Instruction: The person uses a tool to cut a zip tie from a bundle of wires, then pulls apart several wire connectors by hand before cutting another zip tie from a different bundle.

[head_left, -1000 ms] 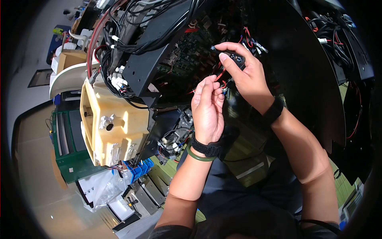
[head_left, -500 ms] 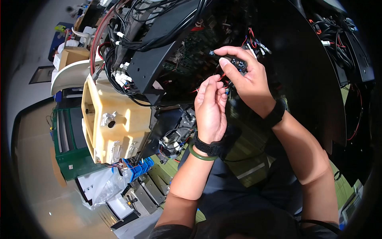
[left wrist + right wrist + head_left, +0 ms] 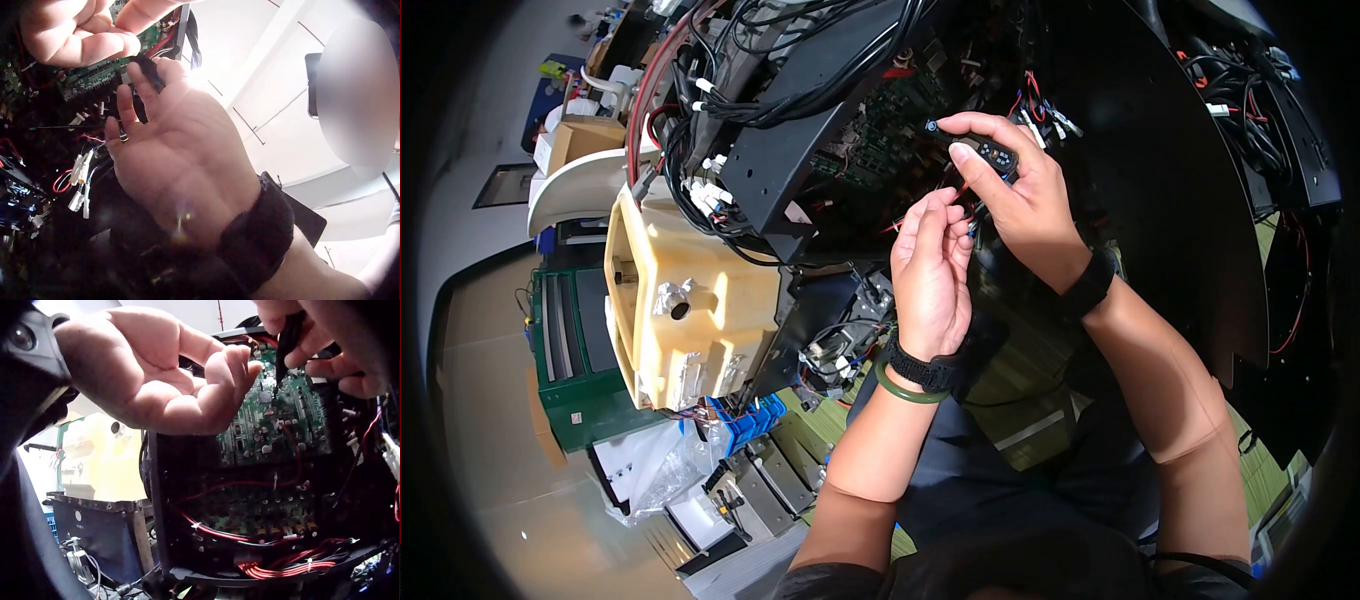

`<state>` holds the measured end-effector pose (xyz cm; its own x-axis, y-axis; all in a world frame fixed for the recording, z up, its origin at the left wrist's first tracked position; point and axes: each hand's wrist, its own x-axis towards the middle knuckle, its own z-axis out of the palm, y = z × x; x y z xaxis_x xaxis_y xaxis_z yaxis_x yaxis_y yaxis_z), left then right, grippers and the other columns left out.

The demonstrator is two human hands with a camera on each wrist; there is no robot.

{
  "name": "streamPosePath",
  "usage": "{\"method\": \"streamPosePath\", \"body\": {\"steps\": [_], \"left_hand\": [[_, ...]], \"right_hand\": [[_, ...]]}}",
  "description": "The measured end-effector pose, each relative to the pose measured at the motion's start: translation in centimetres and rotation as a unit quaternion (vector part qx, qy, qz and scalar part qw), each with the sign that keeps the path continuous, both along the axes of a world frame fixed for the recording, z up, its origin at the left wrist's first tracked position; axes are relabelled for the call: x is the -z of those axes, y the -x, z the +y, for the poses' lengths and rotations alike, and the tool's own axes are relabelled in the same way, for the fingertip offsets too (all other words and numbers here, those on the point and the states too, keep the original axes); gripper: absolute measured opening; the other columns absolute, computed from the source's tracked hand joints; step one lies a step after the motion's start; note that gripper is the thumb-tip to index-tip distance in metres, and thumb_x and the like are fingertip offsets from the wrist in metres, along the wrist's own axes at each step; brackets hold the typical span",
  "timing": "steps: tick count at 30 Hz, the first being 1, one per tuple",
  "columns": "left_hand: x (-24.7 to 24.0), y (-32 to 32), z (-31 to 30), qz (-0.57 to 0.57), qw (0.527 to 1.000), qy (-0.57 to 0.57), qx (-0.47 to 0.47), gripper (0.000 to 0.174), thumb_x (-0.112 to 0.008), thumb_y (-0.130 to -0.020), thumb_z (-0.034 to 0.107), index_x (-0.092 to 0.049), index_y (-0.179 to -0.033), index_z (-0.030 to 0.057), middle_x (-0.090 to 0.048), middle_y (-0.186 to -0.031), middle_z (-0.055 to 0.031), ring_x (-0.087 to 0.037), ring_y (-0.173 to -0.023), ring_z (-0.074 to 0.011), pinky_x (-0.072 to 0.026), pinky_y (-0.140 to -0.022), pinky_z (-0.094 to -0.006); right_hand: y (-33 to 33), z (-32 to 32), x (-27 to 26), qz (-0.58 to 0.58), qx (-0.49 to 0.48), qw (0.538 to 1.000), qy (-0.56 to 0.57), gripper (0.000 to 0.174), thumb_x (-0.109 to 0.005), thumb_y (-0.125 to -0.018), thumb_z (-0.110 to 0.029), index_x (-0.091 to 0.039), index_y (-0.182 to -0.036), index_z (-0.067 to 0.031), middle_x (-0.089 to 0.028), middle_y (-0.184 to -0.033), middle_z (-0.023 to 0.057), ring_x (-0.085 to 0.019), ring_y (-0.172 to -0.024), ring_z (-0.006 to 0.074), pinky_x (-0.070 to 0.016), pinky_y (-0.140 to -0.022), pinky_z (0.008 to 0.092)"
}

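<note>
In the head view my right hand [image 3: 1040, 205] grips a small black device [image 3: 1000, 157] between thumb and fingers, its end pointing at the electronics. Seen from the right wrist, this right hand [image 3: 347, 347] holds the dark piece [image 3: 289, 347] over a green circuit board [image 3: 300, 403]. Just to its left, my left hand [image 3: 930, 275] is palm up with fingers curled and fingertips bunched beside a red wire [image 3: 962, 188]. The right wrist view shows the left hand's [image 3: 165, 375] fingertips together; whether they pinch anything is unclear.
A dark metal housing [image 3: 770, 165] with bundled black cables [image 3: 800, 112] stands left of the board. Below it is a cream plastic casing [image 3: 725, 320]. White connectors [image 3: 1032, 128] hang behind the right hand, and a large black panel [image 3: 1180, 200] lies to the right.
Compared with a second ago, the surroundings have shifted slightly in the head view. Both hands keep nearly the same pose, and the right hand still holds the black device.
</note>
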<state>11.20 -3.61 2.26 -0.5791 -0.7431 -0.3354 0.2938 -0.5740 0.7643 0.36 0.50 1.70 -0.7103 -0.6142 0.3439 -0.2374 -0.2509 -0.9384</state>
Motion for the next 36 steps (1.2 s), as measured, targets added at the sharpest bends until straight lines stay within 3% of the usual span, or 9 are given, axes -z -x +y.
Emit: {"method": "streamPosePath", "body": {"steps": [36], "left_hand": [[-0.06, 0.48, 0.33, -0.026, 1.0, -0.006, -0.004, 0.016, -0.046, -0.09, 0.016, -0.054, -0.098, 0.0036, -0.054, -0.078, 0.0019, -0.05, -0.066, -0.0033, -0.0446, -0.059, -0.0144]], "right_hand": [[-0.37, 0.24, -0.66, -0.005, -0.013, 1.0, -0.006, 0.019, -0.055, -0.081, -0.012, -0.06, -0.098, -0.0051, -0.06, -0.096, 0.0067, -0.05, -0.089, 0.0205, -0.0379, -0.081, 0.0293]]}}
